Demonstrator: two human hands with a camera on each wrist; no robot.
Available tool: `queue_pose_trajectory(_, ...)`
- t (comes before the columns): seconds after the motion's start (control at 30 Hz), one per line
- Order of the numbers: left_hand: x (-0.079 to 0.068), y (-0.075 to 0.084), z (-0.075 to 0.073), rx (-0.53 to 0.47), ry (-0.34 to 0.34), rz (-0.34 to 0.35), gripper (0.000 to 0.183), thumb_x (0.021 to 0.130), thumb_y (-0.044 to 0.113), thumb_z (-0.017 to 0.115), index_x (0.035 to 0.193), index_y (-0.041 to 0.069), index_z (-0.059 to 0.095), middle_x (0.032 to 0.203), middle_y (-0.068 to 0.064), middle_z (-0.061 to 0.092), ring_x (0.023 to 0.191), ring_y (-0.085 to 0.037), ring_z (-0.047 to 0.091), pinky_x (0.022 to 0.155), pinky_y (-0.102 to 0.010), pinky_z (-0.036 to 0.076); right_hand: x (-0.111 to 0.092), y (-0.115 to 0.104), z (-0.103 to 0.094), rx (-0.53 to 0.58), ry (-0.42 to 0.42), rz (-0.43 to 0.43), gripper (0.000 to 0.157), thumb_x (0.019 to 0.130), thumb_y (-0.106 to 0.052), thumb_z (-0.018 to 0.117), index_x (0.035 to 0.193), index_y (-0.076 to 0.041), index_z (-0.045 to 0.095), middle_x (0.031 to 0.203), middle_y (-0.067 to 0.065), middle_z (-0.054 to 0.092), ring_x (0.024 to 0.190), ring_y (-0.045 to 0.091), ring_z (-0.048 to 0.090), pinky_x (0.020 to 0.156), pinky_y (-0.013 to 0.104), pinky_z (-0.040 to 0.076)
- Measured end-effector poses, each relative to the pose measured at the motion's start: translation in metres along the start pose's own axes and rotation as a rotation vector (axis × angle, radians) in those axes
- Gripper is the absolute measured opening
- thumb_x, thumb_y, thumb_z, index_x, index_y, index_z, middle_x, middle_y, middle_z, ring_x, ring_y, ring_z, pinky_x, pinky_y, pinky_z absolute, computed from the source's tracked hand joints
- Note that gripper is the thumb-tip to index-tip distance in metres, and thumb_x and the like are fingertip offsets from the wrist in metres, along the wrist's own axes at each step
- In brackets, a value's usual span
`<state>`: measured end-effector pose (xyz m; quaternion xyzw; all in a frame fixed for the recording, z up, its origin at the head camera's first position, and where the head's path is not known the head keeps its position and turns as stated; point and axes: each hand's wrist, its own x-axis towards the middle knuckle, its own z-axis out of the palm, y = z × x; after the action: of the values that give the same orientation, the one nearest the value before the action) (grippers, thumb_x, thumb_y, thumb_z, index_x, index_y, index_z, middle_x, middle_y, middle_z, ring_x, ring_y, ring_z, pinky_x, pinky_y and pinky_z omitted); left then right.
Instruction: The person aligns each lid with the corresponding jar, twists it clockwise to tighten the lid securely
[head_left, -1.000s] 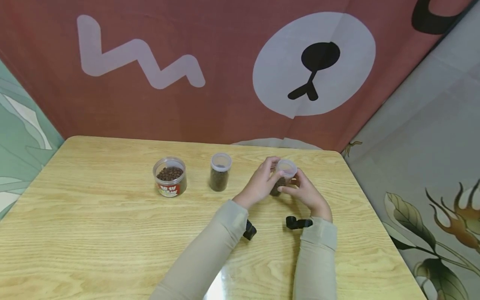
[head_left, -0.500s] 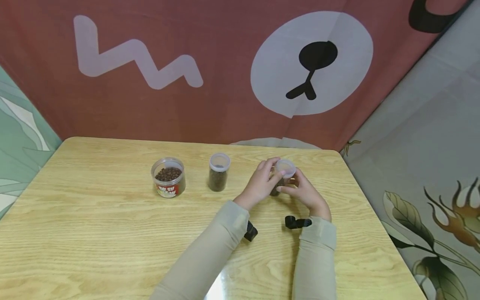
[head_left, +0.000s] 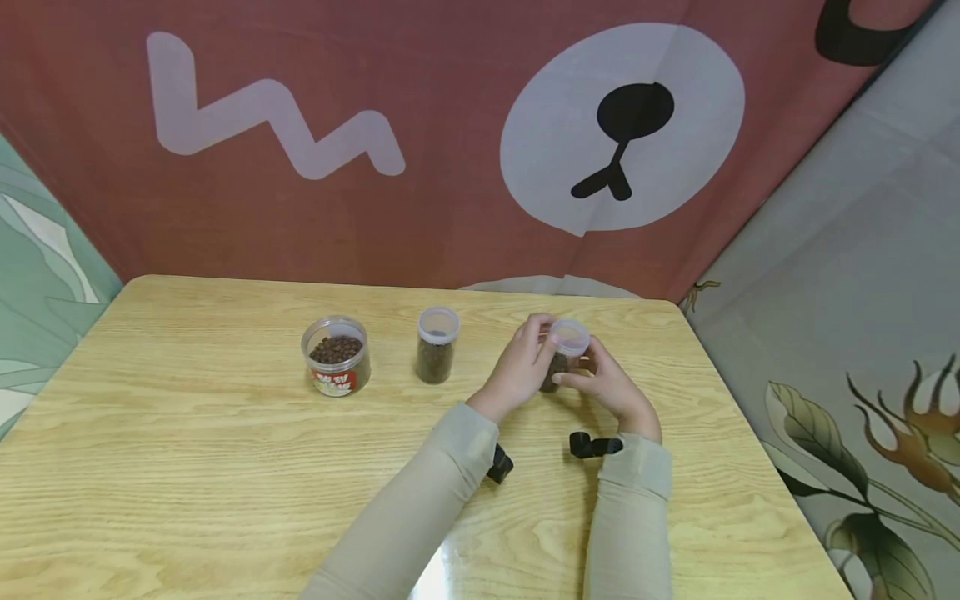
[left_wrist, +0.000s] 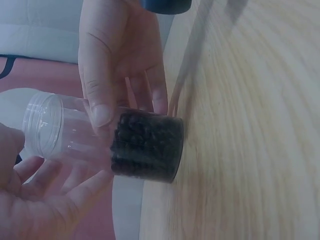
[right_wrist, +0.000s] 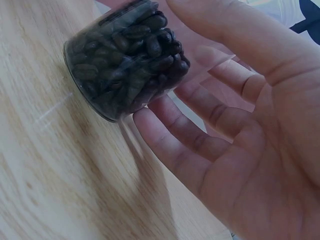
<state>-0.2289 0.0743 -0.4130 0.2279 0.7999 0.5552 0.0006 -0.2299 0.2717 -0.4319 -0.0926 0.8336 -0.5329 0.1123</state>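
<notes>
A tall clear jar of dark coffee beans (head_left: 556, 372) stands between my two hands, its lower half filled. My left hand (head_left: 516, 369) grips it near the pale rim from the left, thumb in front. Lower on the body, my right hand (head_left: 611, 385) holds it from the right with thumb and fingers. In the right wrist view the beans (right_wrist: 135, 60) show through the clear wall. The left wrist view shows the ringed top (left_wrist: 44, 125) beside my left fingers. Whether the base touches the table, I cannot tell.
A second tall jar of dark beans (head_left: 435, 358) stands left of my hands. Farther left is a wide clear tub (head_left: 335, 357) with brown pellets and a red label. The wooden table (head_left: 225, 467) ends at a red cloth (head_left: 300, 225) behind.
My left thumb has shifted slightly left along the jar's rim. Both hands still hold the jar in about the same spot, and the other containers stay put.
</notes>
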Motion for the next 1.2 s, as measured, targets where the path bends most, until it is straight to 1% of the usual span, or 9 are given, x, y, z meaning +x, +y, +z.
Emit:
queue_pose_trajectory(0.1, -0.0015, 0.0002, -0.0001, -0.006, -0.014, -0.013, 0.043, 0.112, 0.025, 0.037, 0.15, 0.004, 0.036, 0.148, -0.017, 0.045, 0.135, -0.029, 0.049, 0.112, -0.038, 0.043, 0.0, 0.0004, -0.0005, 0.0, -0.001, 0.001, 0.077, 0.094, -0.013, 0.074, 0.157, -0.009, 0.028, 0.149, 0.017, 0.039, 0.128, 0.039, 0.044, 0.1, 0.049, 0.042)
queue_pose_trajectory(0.2, -0.0021, 0.0005, 0.0011, 0.005, -0.022, -0.037, 0.05, 0.11, 0.033, 0.042, 0.153, 0.008, 0.035, 0.149, -0.015, 0.044, 0.135, -0.027, 0.049, 0.109, -0.037, 0.046, 0.0003, 0.0007, -0.0008, 0.009, -0.005, 0.009, 0.076, 0.095, -0.015, 0.074, 0.156, -0.011, 0.029, 0.149, 0.015, 0.039, 0.129, 0.04, 0.044, 0.101, 0.05, 0.041)
queue_pose_trajectory(0.3, -0.0023, 0.001, 0.0021, 0.021, -0.018, -0.046, 0.056, 0.108, 0.038, 0.048, 0.154, 0.008, 0.036, 0.146, -0.014, 0.046, 0.131, -0.026, 0.052, 0.105, -0.037, 0.049, -0.0005, -0.0002, -0.0006, 0.015, -0.01, 0.016, 0.076, 0.095, -0.017, 0.074, 0.156, -0.013, 0.03, 0.15, 0.013, 0.038, 0.13, 0.04, 0.043, 0.101, 0.051, 0.042)
queue_pose_trajectory(0.37, -0.0029, 0.002, 0.0022, 0.041, -0.018, -0.051, 0.057, 0.108, 0.039, 0.047, 0.155, 0.009, 0.035, 0.143, -0.014, 0.047, 0.129, -0.025, 0.053, 0.103, -0.038, 0.05, -0.0008, -0.0001, -0.0008, 0.016, -0.011, 0.017, 0.076, 0.095, -0.017, 0.074, 0.156, -0.013, 0.029, 0.15, 0.014, 0.038, 0.13, 0.039, 0.043, 0.1, 0.05, 0.042)
queue_pose_trajectory(0.53, -0.0051, 0.0045, 0.0013, 0.071, -0.027, -0.053, 0.054, 0.111, 0.036, 0.039, 0.158, 0.011, 0.031, 0.143, -0.014, 0.046, 0.129, -0.027, 0.052, 0.101, -0.041, 0.051, -0.0006, 0.0009, -0.0013, 0.012, -0.008, 0.021, 0.076, 0.095, -0.016, 0.073, 0.156, -0.01, 0.028, 0.148, 0.016, 0.038, 0.13, 0.039, 0.043, 0.101, 0.049, 0.041)
queue_pose_trajectory(0.77, -0.0038, 0.0028, 0.002, 0.026, 0.003, -0.04, 0.046, 0.112, 0.027, 0.035, 0.153, 0.007, 0.032, 0.148, -0.015, 0.046, 0.135, -0.027, 0.049, 0.112, -0.038, 0.044, -0.0003, 0.0011, -0.0011, 0.016, -0.008, 0.026, 0.077, 0.095, -0.015, 0.073, 0.157, -0.011, 0.028, 0.149, 0.017, 0.038, 0.13, 0.04, 0.043, 0.101, 0.05, 0.041)
queue_pose_trajectory(0.93, -0.0042, 0.001, 0.003, 0.037, 0.012, -0.016, 0.044, 0.113, 0.027, 0.034, 0.152, 0.006, 0.035, 0.147, -0.015, 0.047, 0.134, -0.027, 0.05, 0.11, -0.04, 0.045, -0.0014, 0.0008, -0.0007, 0.01, -0.011, 0.023, 0.077, 0.095, -0.016, 0.073, 0.157, -0.011, 0.027, 0.15, 0.017, 0.038, 0.13, 0.04, 0.044, 0.101, 0.051, 0.041)
queue_pose_trajectory(1.03, -0.005, -0.0002, 0.0036, 0.05, 0.006, -0.017, 0.049, 0.112, 0.033, 0.036, 0.154, 0.009, 0.033, 0.149, -0.015, 0.045, 0.133, -0.027, 0.05, 0.108, -0.041, 0.047, -0.0009, 0.0015, -0.0008, 0.011, -0.013, 0.021, 0.078, 0.095, -0.016, 0.073, 0.158, -0.011, 0.027, 0.15, 0.016, 0.037, 0.13, 0.04, 0.044, 0.102, 0.051, 0.041)
queue_pose_trajectory(1.2, -0.0051, -0.0012, 0.0046, 0.036, -0.001, -0.034, 0.058, 0.107, 0.042, 0.047, 0.156, 0.012, 0.033, 0.142, -0.013, 0.048, 0.126, -0.026, 0.055, 0.103, -0.041, 0.05, 0.0, 0.0018, -0.0011, 0.022, -0.016, 0.022, 0.077, 0.095, -0.017, 0.074, 0.157, -0.011, 0.028, 0.151, 0.014, 0.037, 0.13, 0.04, 0.043, 0.101, 0.05, 0.042)
